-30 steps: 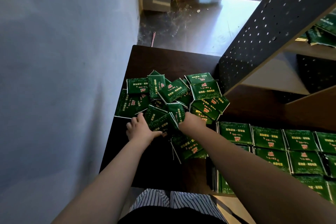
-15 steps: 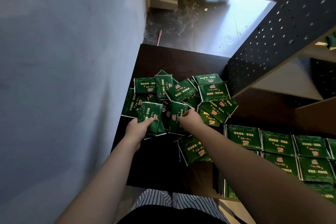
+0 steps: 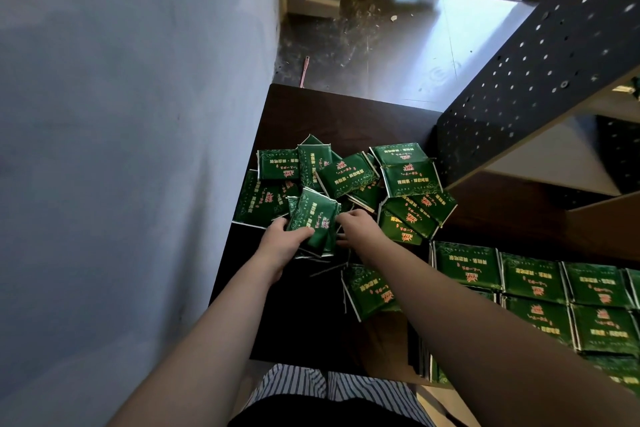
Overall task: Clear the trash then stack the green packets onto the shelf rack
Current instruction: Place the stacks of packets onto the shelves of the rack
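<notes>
Left hand [image 3: 282, 239] clamps small packet stack [image 3: 313, 222], long axis upright; right hand [image 3: 360, 227] just beside it, fingers curled, grip unclear.

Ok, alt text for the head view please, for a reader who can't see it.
A person's left hand grips a small stack of green packets above a loose pile on a dark table; the right hand reaches alongside.

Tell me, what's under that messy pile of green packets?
The dark tabletop shows around the pile of green packets. Whatever lies under the packets is covered. The left hand holds a small stack of packets.
</notes>
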### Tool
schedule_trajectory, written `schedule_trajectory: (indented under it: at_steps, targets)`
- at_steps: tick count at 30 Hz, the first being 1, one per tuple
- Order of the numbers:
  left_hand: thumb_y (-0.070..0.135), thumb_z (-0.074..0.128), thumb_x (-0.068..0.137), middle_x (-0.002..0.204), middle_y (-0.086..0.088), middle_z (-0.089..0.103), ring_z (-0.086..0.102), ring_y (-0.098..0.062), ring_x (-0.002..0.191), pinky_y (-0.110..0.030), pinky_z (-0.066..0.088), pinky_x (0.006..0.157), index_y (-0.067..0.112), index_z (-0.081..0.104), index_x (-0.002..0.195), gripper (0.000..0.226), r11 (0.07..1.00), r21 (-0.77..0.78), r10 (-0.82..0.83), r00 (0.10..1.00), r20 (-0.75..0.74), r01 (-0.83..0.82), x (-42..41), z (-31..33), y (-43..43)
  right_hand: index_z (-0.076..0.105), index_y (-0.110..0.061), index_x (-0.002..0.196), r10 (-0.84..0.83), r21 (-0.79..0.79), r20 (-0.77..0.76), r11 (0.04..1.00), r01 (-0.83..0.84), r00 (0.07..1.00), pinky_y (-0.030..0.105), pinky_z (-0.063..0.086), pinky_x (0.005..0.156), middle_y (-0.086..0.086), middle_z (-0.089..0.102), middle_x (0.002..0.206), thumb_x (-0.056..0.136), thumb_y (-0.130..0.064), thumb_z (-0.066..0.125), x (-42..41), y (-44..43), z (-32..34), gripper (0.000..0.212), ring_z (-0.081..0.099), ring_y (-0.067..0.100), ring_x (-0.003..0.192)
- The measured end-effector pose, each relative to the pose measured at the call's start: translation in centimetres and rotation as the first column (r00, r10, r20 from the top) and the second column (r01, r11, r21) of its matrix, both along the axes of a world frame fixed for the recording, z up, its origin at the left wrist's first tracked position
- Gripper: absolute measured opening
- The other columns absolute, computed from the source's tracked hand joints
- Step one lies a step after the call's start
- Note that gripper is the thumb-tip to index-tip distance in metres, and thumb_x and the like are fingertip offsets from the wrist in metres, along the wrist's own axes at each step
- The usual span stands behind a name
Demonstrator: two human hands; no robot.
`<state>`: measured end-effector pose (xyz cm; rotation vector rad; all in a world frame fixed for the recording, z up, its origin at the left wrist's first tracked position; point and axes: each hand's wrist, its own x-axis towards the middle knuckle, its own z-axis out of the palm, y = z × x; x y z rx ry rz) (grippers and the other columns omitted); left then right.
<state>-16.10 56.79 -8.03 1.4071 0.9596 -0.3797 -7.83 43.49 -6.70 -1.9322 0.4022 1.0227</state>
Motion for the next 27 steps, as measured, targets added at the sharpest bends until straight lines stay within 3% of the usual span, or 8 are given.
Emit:
schedule_trajectory:
  at_steps: [1,4,9,12,16,19,21,27]
  targets:
    - [0.023,0.077,0.079,0.108,-0.010,0.071,0.069,-0.028,0.098,-0.048,0.055,0.093,0.018,0.062,0.106,0.032,1.000,0.003,0.012,1.000,0.005,-0.012,-0.1,0.1,0.0,0.049,-0.007,0.125,-0.030,0.043,-0.045,0.999,0.032,0.999,0.050,0.058,0.089,0.014,0.057,0.115,0.090,-0.029,0.058,-0.1,0.2,-0.2,0.042,0.064,0.030,0.103]
    - [0.020,0.079,0.079,0.109,-0.009,0.070,0.069,-0.026,0.099,-0.049,0.055,0.094,0.017,0.060,0.110,0.036,0.999,0.004,0.032,0.999,0.016,-0.032,-0.7,-0.3,0.1,0.045,-0.009,0.125,0.029,0.044,-0.068,0.999,-0.026,0.997,0.046,0.058,0.091,0.010,0.054,0.117,0.090,-0.032,0.067,-0.8,0.5,-0.4,0.048,0.061,0.026,0.105]
    - [0.014,0.083,0.077,0.115,-0.006,0.058,0.061,-0.023,0.105,-0.043,0.054,0.094,0.018,0.042,0.128,0.065,0.995,0.037,0.094,0.995,0.038,-0.095,-1.7,-0.6,0.1,0.043,-0.016,0.128,0.115,0.008,-0.021,0.993,-0.115,0.993,0.039,0.057,0.090,0.003,0.057,0.107,0.090,-0.036,0.069,-1.7,0.3,-1.1,0.050,0.062,0.020,0.099]
    - [0.009,0.083,0.076,0.117,-0.005,0.054,0.059,-0.021,0.106,-0.037,0.052,0.090,0.019,0.038,0.132,0.073,0.989,0.017,0.144,0.988,0.055,-0.145,-2.2,-1.1,0.5,0.047,-0.014,0.128,0.176,-0.134,0.094,0.978,-0.162,0.980,0.037,0.057,0.078,0.004,0.059,0.107,0.096,-0.024,0.054,-1.6,0.1,-1.0,0.035,0.061,0.021,0.095]
    - [0.006,0.083,0.075,0.119,-0.012,0.061,0.065,-0.028,0.104,-0.048,0.054,0.095,0.012,0.039,0.138,0.077,0.979,-0.072,0.194,0.981,0.027,-0.191,-2.5,-1.2,0.6,0.045,-0.015,0.134,0.288,-0.351,0.150,0.910,-0.221,0.946,0.047,0.050,0.096,0.007,0.049,0.130,0.092,-0.013,0.046,-0.8,-0.4,-0.9,0.042,0.048,0.030,0.119]
    - [0.002,0.081,0.075,0.115,-0.017,0.065,0.068,-0.033,0.102,-0.054,0.056,0.092,0.010,0.040,0.139,0.077,0.967,-0.159,0.205,0.978,0.030,-0.198,-2.3,-0.9,0.3,0.039,-0.015,0.141,0.251,-0.259,0.118,0.942,-0.214,0.961,0.038,0.055,0.076,0.011,0.044,0.136,0.093,-0.016,0.048,-0.8,-0.2,-0.9,0.049,0.058,0.026,0.102]
    - [0.001,0.080,0.076,0.115,-0.017,0.066,0.068,-0.034,0.102,-0.056,0.055,0.091,0.011,0.040,0.140,0.076,0.964,-0.187,0.198,0.979,0.044,-0.187,-2.2,-0.7,0.2,0.036,-0.014,0.144,0.251,-0.231,0.104,0.947,-0.222,0.962,0.030,0.048,0.059,0.012,0.045,0.136,0.095,-0.016,0.049,-0.9,0.0,-0.7,0.051,0.060,0.021,0.087]
    - [-0.003,0.073,0.082,0.115,-0.021,0.064,0.069,-0.037,0.095,-0.049,0.060,0.076,0.017,0.038,0.137,0.068,0.956,-0.253,0.171,0.983,0.069,-0.148,-2.4,0.8,1.2,0.037,-0.015,0.144,0.216,-0.174,0.110,0.965,-0.195,0.970,0.025,0.039,0.048,0.013,0.054,0.128,0.096,-0.017,0.047,-1.5,-0.6,-0.3,0.049,0.052,0.013,0.067]
